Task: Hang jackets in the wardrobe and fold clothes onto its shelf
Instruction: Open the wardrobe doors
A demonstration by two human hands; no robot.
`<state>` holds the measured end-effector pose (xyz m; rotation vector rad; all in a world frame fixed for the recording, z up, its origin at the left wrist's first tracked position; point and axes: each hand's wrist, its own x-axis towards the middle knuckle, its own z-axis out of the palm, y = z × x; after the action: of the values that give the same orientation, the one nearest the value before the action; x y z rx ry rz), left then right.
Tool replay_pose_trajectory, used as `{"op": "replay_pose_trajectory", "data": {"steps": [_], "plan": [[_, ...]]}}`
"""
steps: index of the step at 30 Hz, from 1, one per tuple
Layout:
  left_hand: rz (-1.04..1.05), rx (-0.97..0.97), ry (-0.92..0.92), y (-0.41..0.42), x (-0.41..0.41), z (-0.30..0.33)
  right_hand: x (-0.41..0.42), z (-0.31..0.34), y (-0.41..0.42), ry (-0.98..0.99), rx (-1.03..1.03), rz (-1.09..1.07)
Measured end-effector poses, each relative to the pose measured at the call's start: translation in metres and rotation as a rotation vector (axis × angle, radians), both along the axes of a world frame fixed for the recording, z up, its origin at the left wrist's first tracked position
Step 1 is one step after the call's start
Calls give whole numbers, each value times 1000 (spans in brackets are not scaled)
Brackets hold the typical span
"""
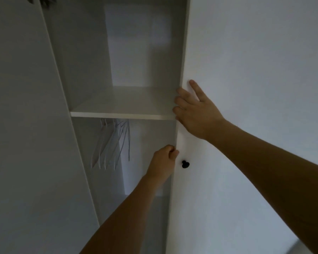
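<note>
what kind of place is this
Probably a bedroom or dressing area at home, seen at an open white wardrobe: a shelf with hangers beneath it, and both hands on the edge of a door with a black knob.

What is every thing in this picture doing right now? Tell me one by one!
Wardrobe door: open, both hands on its edge.
Left hand: fingers curled round the door edge, just above the knob.
Right hand: fingers wrapped round the door edge, thumb flat on the front.
Black knob: untouched.
Shelf: bare.
White hangers: hanging under the shelf, no clothes on them.
</note>
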<state>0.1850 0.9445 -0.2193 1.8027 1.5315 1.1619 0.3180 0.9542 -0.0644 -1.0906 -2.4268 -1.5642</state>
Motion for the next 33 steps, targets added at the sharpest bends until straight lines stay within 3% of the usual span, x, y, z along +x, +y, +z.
{"op": "replay_pose_trajectory", "data": {"steps": [9,16,19,25,33], "plan": [[-72,96,47,-166,98,2,118,-11,-163,98,64,171],[-297,-30,23,-213,205,7,230,-4,-249,68,61,-118],[-366,-129,121,-217,248,14,269,-7,-269,91,54,-223],[-367,82,314,-225,321,23,336,-13,-287,77,119,-344],[-286,93,399,-236,374,24,372,-18,-297,79,53,-503]]}}
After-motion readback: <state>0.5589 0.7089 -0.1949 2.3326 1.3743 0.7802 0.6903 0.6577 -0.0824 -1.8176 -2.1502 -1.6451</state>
